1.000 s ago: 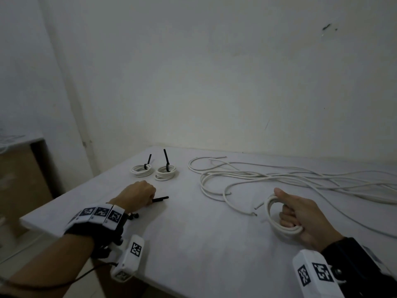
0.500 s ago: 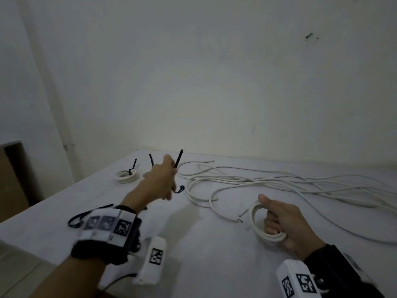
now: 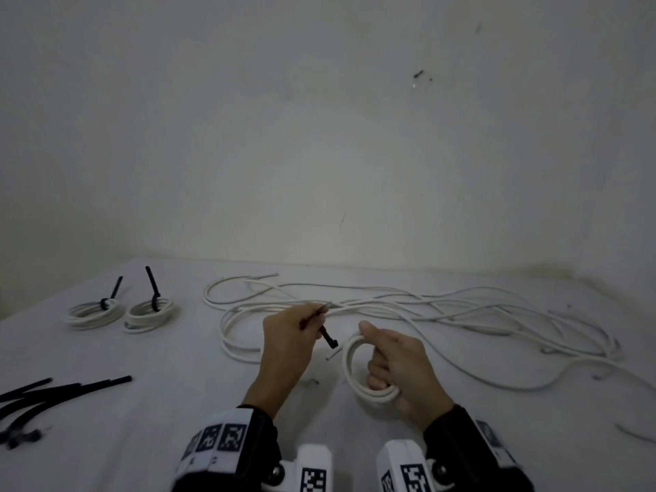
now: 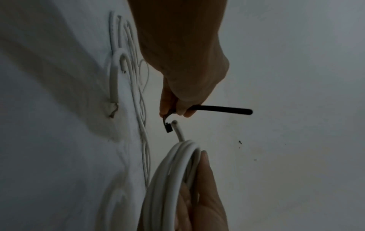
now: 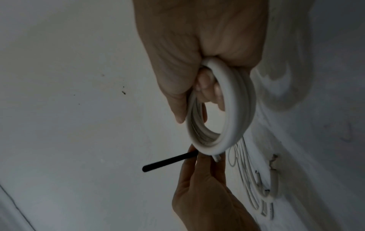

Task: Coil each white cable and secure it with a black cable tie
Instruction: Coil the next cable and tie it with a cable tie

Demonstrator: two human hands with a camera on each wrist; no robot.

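My right hand [image 3: 394, 363] grips a coiled white cable [image 3: 349, 363] upright above the table, thumb on top and fingers through the loop. The coil [image 5: 233, 118] shows as a ring in the right wrist view. My left hand [image 3: 287, 335] pinches a black cable tie [image 3: 328, 337], its head end hanging just left of the coil's loose tip. The tie [image 4: 219, 109] sticks out past my fingers in the left wrist view, near the coil [image 4: 173, 171]. Two tied coils [image 3: 94, 312] [image 3: 151, 314] lie at the back left.
Several loose white cables [image 3: 443, 310] sprawl over the white table [image 3: 159, 403] behind and right of my hands. A bundle of spare black ties [image 3: 53, 392] lies near the left edge. A bare wall [image 3: 319, 136] rises at the table's back edge.
My left hand picked a black tie off the table's left side and carried it right, up to the coil. My right hand kept hold of the coil.
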